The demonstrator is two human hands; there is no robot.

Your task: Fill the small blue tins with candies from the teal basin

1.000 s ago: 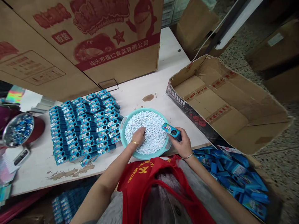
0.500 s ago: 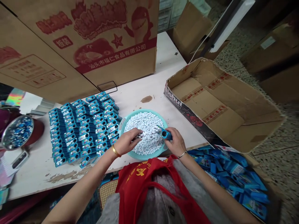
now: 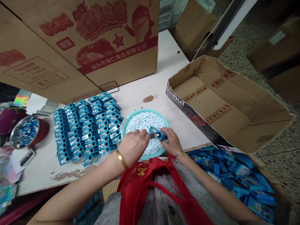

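Note:
A turquoise basin (image 3: pixel 123 125) full of small pale candies (image 3: pixel 142 120) stands on the white table. Over its right side my right hand (image 3: pixel 171 141) holds a small blue box (image 3: pixel 161 134), tilted, with its dark opening toward the left. My left hand (image 3: pixel 137 144), with a gold bangle at the wrist, is closed over the basin, its fingertips at the box's opening. A small dark tool seems to stick out of its fingers; its shape is mostly hidden. Several rows of upright blue boxes (image 3: pixel 87 126) stand left of the basin, some with white candies at their openings.
Behind stands a large printed carton (image 3: pixel 105 72). An open cardboard tray (image 3: pixel 225 109) lies at the right, above a heap of blue boxes (image 3: pixel 234 178). At far left are a metal bowl of shiny blue pieces (image 3: pixel 24 131) and a small scale (image 3: pixel 27 157).
My left hand has moved right, from the candies to the blue box's opening, and its fingers have closed. The blue box in my right hand has shifted slightly left and turned.

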